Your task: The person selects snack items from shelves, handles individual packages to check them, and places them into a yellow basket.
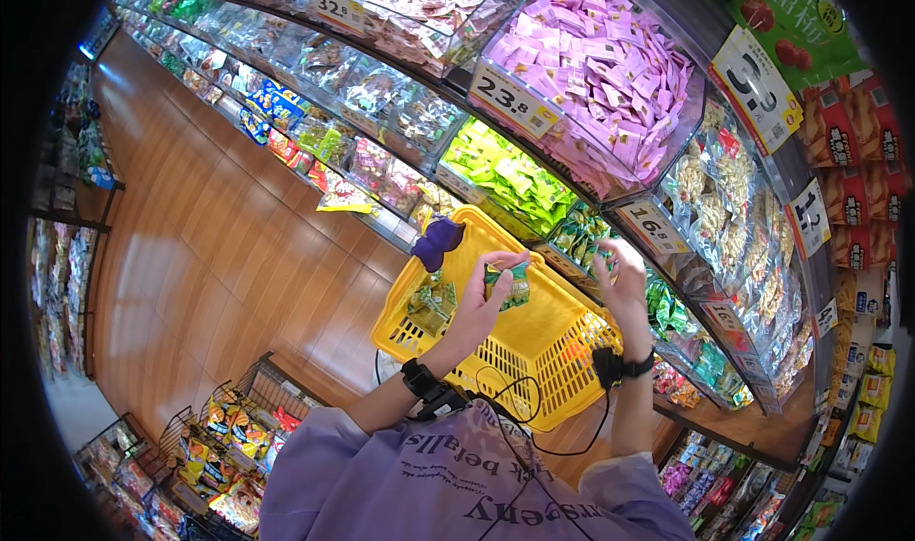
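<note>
My left hand (493,283) holds a small green snack packet (509,285) between thumb and fingers, above a yellow plastic shopping basket (550,326). Several green packets (432,303) lie inside the basket at its left end, and a dark purple object (437,243) sits at its upper left rim. My right hand (620,273) is raised at the shelf side of the basket, fingers bent, in front of a bin of green packets (582,237). No item shows in it; whether something small is between its fingertips cannot be told. Both wrists wear black straps with devices, and black cables hang over the basket.
Tiered clear bins run diagonally beyond the basket, with purple packets (593,69), bright green packets (507,176) and bagged snacks (736,205), behind price cards. Wire racks of snacks (229,448) stand at lower left. Wooden flooring (236,226) lies left of the basket.
</note>
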Tool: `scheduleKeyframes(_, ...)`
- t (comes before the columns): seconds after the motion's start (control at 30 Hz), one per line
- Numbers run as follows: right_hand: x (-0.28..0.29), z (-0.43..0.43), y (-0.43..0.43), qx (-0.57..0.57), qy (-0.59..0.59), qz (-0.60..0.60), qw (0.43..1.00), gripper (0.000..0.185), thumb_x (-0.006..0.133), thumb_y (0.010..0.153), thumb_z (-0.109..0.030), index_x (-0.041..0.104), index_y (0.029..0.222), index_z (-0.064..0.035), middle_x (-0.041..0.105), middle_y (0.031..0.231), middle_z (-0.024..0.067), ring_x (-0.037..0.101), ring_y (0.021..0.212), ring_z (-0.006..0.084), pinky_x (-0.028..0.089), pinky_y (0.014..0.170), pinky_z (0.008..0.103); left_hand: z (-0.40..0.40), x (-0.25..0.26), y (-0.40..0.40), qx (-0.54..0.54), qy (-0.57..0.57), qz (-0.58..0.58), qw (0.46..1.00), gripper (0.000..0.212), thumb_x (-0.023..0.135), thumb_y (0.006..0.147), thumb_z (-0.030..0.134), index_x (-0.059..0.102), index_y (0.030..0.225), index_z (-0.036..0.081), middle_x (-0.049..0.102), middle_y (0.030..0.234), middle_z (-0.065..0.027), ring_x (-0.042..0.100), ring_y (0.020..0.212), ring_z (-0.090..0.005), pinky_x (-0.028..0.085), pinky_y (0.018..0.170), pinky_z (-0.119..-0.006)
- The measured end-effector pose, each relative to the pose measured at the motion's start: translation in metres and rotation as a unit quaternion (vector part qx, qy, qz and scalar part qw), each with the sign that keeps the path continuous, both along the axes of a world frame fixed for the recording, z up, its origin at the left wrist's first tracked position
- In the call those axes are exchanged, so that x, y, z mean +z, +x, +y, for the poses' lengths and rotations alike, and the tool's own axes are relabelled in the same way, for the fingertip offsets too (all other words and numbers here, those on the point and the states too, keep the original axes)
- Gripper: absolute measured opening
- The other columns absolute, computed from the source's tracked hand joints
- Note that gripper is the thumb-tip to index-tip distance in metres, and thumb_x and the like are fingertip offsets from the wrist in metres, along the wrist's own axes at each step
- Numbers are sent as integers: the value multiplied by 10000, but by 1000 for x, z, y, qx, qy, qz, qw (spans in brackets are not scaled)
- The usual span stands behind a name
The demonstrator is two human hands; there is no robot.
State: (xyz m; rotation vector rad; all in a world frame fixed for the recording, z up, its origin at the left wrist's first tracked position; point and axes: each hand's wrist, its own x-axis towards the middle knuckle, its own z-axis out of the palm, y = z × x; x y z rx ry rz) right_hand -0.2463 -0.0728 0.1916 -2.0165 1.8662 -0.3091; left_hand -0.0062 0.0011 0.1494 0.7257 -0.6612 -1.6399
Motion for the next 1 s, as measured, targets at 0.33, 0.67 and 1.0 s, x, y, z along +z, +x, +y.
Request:
scheduleKeyframes(0.33,3,82,64,-112,160,-591,782,331,612,932,-12,514,1247,-10,586,1204,62,617,1020,151,521,878,276,-1,16,-22,-48,-165,-169,971,339,464,982,-2,407,1316,12,439,1451,-178,455,1307,-197,347,1093,-328)
scheduleKeyframes(0.67,1,93,41,-146,35,-510,847,283,693,853,38,599,1116,-8,650,978,15,602,878,78,476,755,212,-6,21,-12,-151,-38,-193,969,319,613,955,152,599,1224,-20,693,1074,-110,689,932,-165,571,759,-250)
scheduleKeyframes(1.0,-20,118,70,-295,-23,-624,724,125,584,964,-50,629,1065,10,652,998,26,603,887,77,490,821,227,-2,10,-20,-113,-65,-284,950,277,568,971,139,597,1182,-38,693,937,-118,708,691,-172,584,597,-263)
